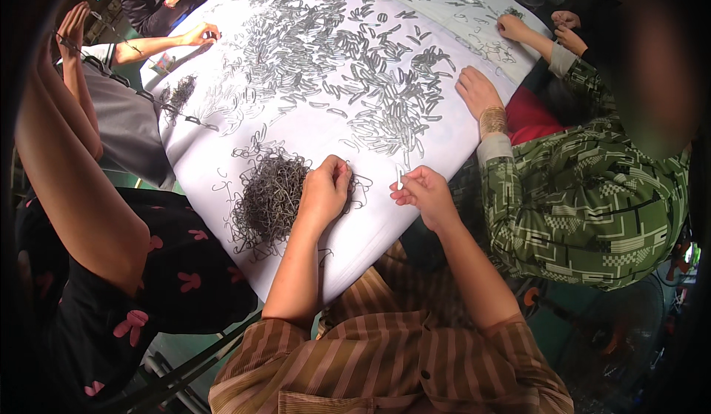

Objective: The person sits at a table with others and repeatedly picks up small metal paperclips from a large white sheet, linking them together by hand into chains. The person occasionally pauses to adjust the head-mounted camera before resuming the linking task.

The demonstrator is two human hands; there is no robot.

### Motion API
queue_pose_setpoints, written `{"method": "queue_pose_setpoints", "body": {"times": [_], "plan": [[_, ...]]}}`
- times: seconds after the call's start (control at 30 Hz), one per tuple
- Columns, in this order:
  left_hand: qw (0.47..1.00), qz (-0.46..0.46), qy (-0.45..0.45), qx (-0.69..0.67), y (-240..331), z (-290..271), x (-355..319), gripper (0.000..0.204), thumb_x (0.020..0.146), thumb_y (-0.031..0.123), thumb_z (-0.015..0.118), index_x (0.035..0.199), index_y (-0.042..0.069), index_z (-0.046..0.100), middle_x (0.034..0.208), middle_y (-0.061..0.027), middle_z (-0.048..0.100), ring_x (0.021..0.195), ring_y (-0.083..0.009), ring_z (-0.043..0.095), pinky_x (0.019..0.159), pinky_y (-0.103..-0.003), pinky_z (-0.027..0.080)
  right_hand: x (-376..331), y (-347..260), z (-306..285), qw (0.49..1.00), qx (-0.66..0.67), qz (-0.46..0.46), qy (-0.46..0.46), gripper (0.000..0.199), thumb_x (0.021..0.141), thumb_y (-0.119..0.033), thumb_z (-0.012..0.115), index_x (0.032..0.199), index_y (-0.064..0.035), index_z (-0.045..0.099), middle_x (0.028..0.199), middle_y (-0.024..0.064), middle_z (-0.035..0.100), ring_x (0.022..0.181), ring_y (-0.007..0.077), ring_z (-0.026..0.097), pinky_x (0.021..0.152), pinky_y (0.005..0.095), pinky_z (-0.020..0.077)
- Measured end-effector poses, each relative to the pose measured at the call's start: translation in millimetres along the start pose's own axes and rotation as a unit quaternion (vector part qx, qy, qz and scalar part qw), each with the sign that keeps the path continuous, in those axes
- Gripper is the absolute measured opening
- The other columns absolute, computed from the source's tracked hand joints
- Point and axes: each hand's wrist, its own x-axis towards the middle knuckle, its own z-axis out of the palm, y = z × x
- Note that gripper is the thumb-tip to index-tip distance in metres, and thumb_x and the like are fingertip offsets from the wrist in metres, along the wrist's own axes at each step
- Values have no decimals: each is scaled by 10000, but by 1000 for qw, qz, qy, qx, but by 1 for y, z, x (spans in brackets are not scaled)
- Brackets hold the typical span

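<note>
My right hand (428,198) pinches a small pale, flat, oblong metal piece (401,180) upright between thumb and fingers, just above the table's near edge. Closed with its fingers curled together, my left hand (324,190) rests at the right side of a tangled heap of dark bent wire hooks (268,198). Whatever sits between those left fingertips is hidden or too small to make out. Beyond both hands, many loose oblong metal pieces (385,129) like the one I hold lie scattered over the white tabletop (444,158).
Other people work around the table. A hand with bracelets (480,95) rests at the right edge, beside a green patterned sleeve (505,199). Another person's hand (201,35) reaches in from the far left, near a smaller dark heap (180,92). Bare arms (81,184) rise close on my left.
</note>
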Motion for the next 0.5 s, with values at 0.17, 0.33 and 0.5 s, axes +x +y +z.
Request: {"method": "queue_pose_setpoints", "body": {"times": [0.17,0.33,0.5], "plan": [[1000,6,2,-27,-20,-2,8,113,869,74,598,835,-29,564,739,-100,632,633,-141,635,581,-307,473,-5,-6,1,995,65,75,-25,74,915,-85,576,891,-42,520,940,181,674,746,179,653,639,279,509],[963,-74,-46,-256,-15,1,6,96,907,57,561,851,-16,532,761,-84,628,584,-138,621,553,-256,471,-6,2,-4,993,88,66,-44,54,915,-88,578,882,-70,541,936,159,681,741,157,646,636,256,494],[966,-68,-53,-243,-15,-2,5,68,914,78,566,878,29,535,822,-69,635,584,-117,614,446,-198,379,-5,8,-3,996,71,52,-32,52,923,-82,570,909,-39,543,903,153,670,719,171,650,628,271,513]]}}
